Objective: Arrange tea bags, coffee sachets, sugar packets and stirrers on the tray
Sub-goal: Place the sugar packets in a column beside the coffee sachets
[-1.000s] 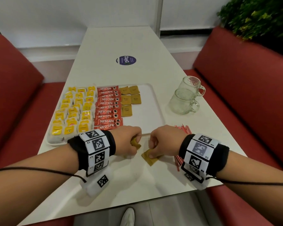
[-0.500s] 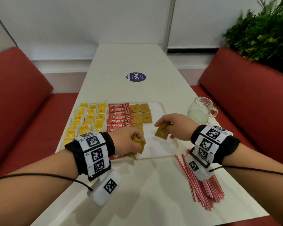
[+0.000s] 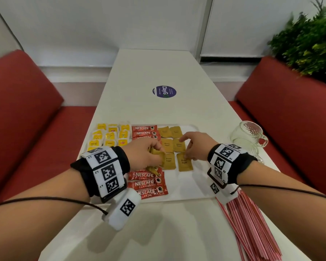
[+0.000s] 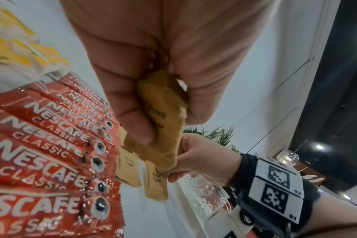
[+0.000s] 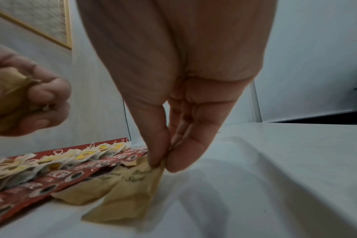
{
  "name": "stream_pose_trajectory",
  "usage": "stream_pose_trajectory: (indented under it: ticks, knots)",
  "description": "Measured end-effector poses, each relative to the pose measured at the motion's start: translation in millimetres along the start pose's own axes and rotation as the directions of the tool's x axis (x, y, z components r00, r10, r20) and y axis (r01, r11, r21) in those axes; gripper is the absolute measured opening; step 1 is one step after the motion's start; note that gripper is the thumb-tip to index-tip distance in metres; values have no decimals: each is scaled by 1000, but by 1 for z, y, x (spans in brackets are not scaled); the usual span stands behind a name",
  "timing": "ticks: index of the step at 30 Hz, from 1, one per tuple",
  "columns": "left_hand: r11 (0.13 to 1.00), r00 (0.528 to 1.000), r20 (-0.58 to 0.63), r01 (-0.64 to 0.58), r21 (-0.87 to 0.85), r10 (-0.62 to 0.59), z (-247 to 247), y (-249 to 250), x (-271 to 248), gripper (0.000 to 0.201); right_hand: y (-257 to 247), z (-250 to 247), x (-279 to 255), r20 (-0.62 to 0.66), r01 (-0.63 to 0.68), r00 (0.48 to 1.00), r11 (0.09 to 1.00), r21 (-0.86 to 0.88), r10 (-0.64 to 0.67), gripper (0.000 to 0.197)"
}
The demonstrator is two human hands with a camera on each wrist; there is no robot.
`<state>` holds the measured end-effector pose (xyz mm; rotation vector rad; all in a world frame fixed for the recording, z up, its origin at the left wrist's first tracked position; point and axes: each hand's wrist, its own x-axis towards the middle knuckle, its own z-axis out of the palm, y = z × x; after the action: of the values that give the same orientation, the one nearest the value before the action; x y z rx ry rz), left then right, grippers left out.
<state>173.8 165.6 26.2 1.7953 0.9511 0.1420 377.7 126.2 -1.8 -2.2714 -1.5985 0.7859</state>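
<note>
The flat brown paper sugar packet (image 3: 184, 162) lies on the white rectangular tray (image 3: 193, 187), pinched at its far corner by the right hand (image 3: 197, 146). The left hand (image 3: 145, 153) grips a few more brown packets (image 4: 163, 122) over the red Nescafe coffee sachets (image 3: 149, 183). Red stirrers (image 3: 252, 227) sit on the white surface (image 3: 158, 232).

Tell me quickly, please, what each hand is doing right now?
Left hand: holds spare brown sugar packets above the tray.
Right hand: pinches a sugar packet lying on the tray.
</note>
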Motion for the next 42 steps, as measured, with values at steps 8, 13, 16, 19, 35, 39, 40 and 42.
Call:
stream_pose_trajectory:
  ticks: [8,13,16,19,35,39,40,42]
  knots:
    - [999,999,19,30,-34,-29,-4,-4,4,20,2,4,9,-38,-41,998,999,-19,40,55]
    - [998,998,-10,55,-9,-55,-4,-4,4,28,4,3,9,-95,-26,995,1000,-11,25,52]
    - [998,998,-14,63,-4,-63,-3,-4,2,28,4,-2,4,-177,18,984,999,46,-10,40]
    - [998,997,-36,63,11,-62,-3,-2,2,28,-1,-4,-4,-190,73,981,985,157,-42,25]
    - [999,998,-54,44,-24,-45,3,0,-3,27,-6,8,-34,-112,137,984,990,-31,-140,17]
    - [999,997,-78,30,20,-28,4,0,-4,31,-17,5,-51,-33,122,992,853,508,-123,22]
    - [999,996,-84,28,22,-26,5,1,-5,32,-19,7,-56,23,84,992,776,625,-126,25]
    - [1000,997,-79,24,1,-23,7,2,-6,37,-22,11,-64,68,62,986,710,701,-152,23]
